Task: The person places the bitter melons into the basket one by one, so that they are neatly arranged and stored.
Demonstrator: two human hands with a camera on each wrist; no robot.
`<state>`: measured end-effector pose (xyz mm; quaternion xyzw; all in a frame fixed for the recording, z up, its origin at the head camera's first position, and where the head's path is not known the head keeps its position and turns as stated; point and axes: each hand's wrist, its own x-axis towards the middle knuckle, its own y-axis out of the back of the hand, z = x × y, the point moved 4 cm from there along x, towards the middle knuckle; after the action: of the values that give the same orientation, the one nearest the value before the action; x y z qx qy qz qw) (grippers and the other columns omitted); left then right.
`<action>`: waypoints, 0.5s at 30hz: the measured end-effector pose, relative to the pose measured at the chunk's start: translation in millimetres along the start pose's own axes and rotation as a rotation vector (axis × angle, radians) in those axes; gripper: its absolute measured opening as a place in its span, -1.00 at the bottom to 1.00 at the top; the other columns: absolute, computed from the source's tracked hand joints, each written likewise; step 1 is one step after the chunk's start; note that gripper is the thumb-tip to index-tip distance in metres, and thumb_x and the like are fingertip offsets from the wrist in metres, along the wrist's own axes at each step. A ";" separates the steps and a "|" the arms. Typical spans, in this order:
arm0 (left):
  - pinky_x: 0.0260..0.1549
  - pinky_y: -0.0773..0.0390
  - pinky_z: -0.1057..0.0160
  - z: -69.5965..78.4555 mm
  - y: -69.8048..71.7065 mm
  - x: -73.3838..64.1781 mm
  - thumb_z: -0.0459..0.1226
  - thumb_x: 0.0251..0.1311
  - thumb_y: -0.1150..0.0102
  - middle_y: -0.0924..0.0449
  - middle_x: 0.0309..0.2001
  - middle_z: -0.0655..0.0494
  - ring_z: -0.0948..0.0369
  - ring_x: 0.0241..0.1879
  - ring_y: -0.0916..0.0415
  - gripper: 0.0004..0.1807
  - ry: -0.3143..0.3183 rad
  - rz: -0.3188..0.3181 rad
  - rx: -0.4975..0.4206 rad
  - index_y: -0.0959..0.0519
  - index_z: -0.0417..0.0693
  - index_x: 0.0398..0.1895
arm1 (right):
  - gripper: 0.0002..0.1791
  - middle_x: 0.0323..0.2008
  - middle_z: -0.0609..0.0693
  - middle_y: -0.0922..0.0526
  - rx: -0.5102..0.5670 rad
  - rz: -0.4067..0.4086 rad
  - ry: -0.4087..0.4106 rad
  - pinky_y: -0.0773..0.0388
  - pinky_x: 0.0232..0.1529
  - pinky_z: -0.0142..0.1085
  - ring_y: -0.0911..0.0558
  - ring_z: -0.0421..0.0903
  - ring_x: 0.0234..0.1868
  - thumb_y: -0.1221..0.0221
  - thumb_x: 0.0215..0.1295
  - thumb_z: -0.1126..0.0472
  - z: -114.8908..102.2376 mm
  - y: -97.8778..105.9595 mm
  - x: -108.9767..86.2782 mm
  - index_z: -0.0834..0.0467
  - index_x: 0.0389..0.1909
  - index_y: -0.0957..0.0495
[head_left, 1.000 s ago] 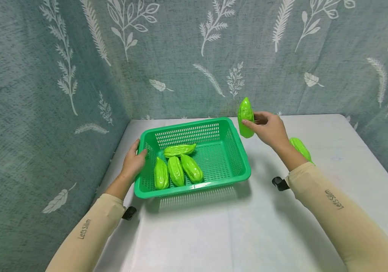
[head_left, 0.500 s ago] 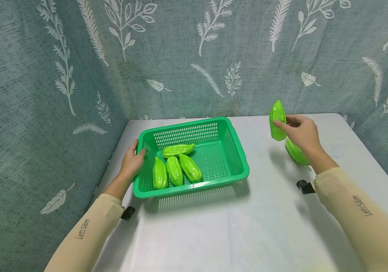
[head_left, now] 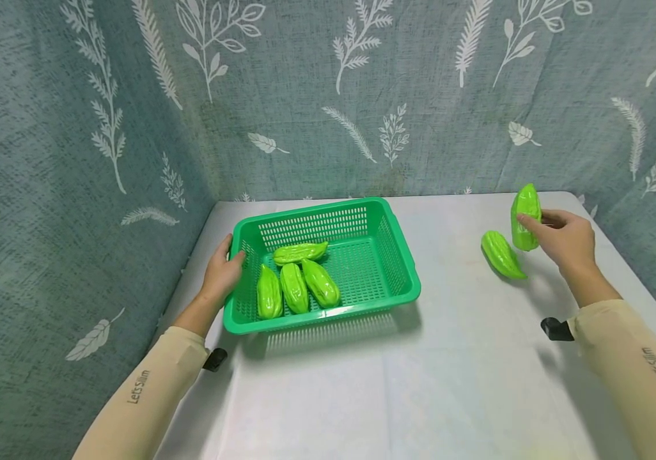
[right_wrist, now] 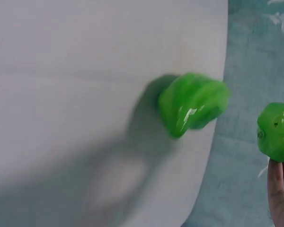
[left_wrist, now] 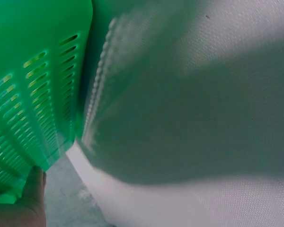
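Note:
My right hand (head_left: 572,243) holds a bright green bitter melon (head_left: 526,217) upright between thumb and fingers, raised over the right side of the table. In the right wrist view this bitter melon (right_wrist: 278,132) shows its blunt end at the right edge. Just left of it, a second bitter melon (head_left: 502,254) lies on the table. My left hand (head_left: 223,276) grips the left rim of a green plastic basket (head_left: 328,315), with the thumb over the edge. Several bitter melons (head_left: 295,287) lie in the basket's left half. The left wrist view shows the basket's slotted wall (left_wrist: 35,90) and my thumb.
A white cloth covers the table (head_left: 316,396). Grey-green curtains (head_left: 305,96) with a white leaf print stand behind it and along the left side. The basket occupies the table's left rear part.
My right hand has moved rightward with its bitter melon, away from the basket and past the one on the table, which now shows fully. The left hand keeps hold of the basket rim.

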<state>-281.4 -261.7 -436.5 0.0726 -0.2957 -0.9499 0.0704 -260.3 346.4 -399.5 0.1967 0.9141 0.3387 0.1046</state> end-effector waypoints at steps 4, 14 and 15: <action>0.45 0.13 -0.11 0.2 1.3 -0.5 -0.13 0.45 0.24 0.24 0.53 0.04 0.00 0.51 0.27 -0.31 0.001 0.003 0.001 0.23 0.07 0.53 | 0.08 0.15 0.11 -0.41 -0.015 0.007 -0.044 -0.48 0.00 -0.06 -0.39 0.08 0.16 -0.01 -0.02 -0.54 16.2 8.7 3.2 0.15 0.37 -0.27; 0.45 0.13 -0.09 1.3 1.1 -0.7 -0.15 0.44 0.23 0.22 0.53 0.01 0.00 0.51 0.27 -0.31 -0.011 0.010 -0.001 0.22 0.03 0.53 | 0.10 0.33 0.31 -0.27 -0.069 -0.045 -0.165 -0.29 0.22 0.18 -0.25 0.28 0.31 -0.02 0.01 -0.53 63.2 18.3 7.1 0.24 0.36 -0.25; 0.45 0.13 -0.10 1.2 0.8 -0.5 -0.15 0.44 0.23 0.23 0.53 0.01 0.00 0.51 0.28 -0.31 -0.011 0.008 -0.002 0.22 0.03 0.53 | 0.10 0.34 0.31 -0.25 -0.080 -0.055 -0.177 -0.26 0.24 0.19 -0.22 0.30 0.33 -0.01 0.02 -0.52 67.9 18.3 7.3 0.24 0.37 -0.23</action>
<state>-281.0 -261.6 -435.0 0.0662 -0.2953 -0.9503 0.0729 -239.6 401.4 -438.7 0.1964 0.8920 0.3534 0.2020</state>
